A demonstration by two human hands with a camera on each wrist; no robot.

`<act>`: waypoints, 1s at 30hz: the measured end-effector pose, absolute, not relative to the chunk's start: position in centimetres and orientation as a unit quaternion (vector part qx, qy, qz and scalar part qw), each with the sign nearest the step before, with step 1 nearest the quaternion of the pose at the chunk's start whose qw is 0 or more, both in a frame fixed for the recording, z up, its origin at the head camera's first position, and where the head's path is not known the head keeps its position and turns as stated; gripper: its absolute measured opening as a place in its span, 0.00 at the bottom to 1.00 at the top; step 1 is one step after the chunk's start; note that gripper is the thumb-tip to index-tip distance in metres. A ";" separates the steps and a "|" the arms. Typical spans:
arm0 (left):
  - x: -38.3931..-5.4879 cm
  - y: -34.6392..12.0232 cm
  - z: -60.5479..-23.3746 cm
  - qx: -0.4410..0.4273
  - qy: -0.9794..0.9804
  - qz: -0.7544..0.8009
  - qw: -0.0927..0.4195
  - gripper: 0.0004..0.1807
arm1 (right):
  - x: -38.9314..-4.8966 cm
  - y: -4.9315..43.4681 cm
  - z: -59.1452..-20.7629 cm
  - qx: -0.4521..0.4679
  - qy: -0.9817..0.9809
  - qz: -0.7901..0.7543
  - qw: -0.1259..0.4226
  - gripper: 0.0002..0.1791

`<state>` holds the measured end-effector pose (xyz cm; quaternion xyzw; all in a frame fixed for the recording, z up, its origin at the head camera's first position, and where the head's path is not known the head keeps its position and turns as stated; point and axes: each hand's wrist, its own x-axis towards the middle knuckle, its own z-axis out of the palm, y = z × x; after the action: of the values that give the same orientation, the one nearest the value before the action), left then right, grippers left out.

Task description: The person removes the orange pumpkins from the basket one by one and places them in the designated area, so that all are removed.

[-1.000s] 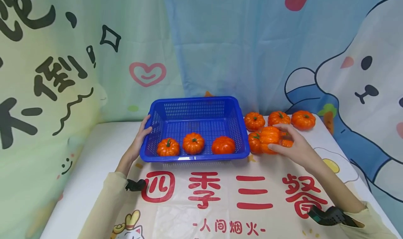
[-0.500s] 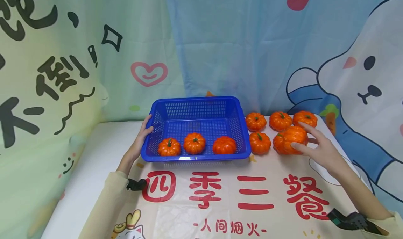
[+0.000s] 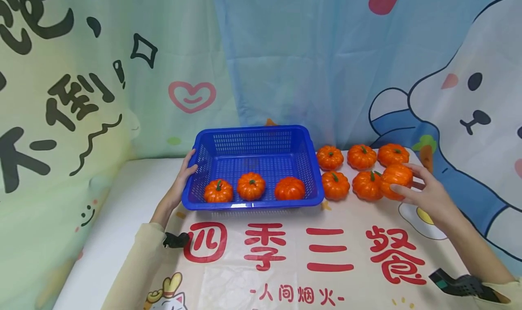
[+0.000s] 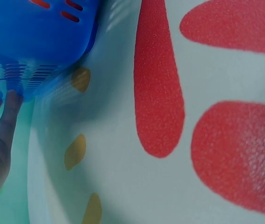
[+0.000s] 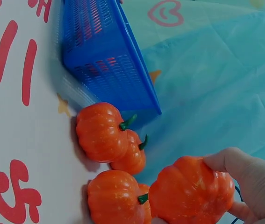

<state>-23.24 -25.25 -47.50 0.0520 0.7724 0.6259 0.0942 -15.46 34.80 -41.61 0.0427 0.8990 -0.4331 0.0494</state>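
Observation:
My right hand (image 3: 428, 190) holds a small orange pumpkin (image 3: 397, 179) between thumb and fingers, raised over the right end of the front row. In the right wrist view the held pumpkin (image 5: 190, 191) has its ribbed side toward the camera, stem not showing. Just left of it in the head view sits another pumpkin (image 3: 367, 186) with a green stem. My left hand (image 3: 179, 178) rests against the left side of a blue plastic basket (image 3: 253, 205), its fingers (image 4: 8, 119) fairly straight on the slotted wall. Inside the basket lie three pumpkins (image 3: 251, 186) along the near side.
Right of the basket, a back row of three pumpkins (image 3: 362, 157) stands near the curtain (image 3: 277, 74). A front-row pumpkin (image 3: 335, 186) sits close to the basket's right wall. The printed tablecloth (image 3: 285, 246) stretches across the near side of the table.
My right hand has moved right with the held pumpkin, from near the basket to the front row's right end, uncovering the front-row pumpkins. The left hand and basket stay put.

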 end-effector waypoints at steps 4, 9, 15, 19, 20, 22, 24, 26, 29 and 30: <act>-23.1 -25.3 -47.6 0.052 0.771 0.628 0.097 0.33 | -15.5 34.8 -41.6 0.042 0.892 -0.447 0.050 0.47; -23.1 -25.3 -47.5 0.055 0.769 0.629 0.096 0.33 | -15.5 34.9 -41.5 0.056 0.884 -0.460 0.056 0.48; -23.2 -25.2 -47.4 0.056 0.769 0.630 0.096 0.33 | -15.3 35.2 -41.5 0.059 0.887 -0.458 0.022 0.41; -23.2 -25.2 -47.5 0.054 0.766 0.633 0.097 0.33 | -15.2 35.6 -41.5 0.060 0.894 -0.444 0.007 0.44; -23.2 -25.2 -47.5 0.054 0.766 0.633 0.097 0.33 | -15.2 35.7 -41.5 0.061 0.894 -0.443 0.005 0.45; -23.2 -25.2 -47.5 0.055 0.764 0.635 0.098 0.33 | -15.2 35.9 -41.5 0.065 0.897 -0.438 0.003 0.47; -23.1 -25.2 -47.5 0.055 0.764 0.635 0.099 0.33 | -15.2 36.2 -41.5 0.064 0.900 -0.432 0.005 0.48; -23.2 -25.2 -47.5 0.056 0.765 0.634 0.099 0.33 | -15.2 36.3 -41.5 0.062 0.907 -0.417 0.011 0.49; -23.2 -25.2 -47.4 0.056 0.765 0.635 0.096 0.33 | -15.2 36.4 -41.4 0.057 0.919 -0.391 0.021 0.49; -23.2 -25.2 -47.4 0.057 0.765 0.634 0.095 0.33 | -15.2 36.4 -41.4 0.055 0.922 -0.383 0.023 0.48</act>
<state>-23.19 -25.22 -47.42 0.0571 0.7653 0.6340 0.0954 -15.20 36.35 -41.36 0.0553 0.9217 -0.3834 0.0227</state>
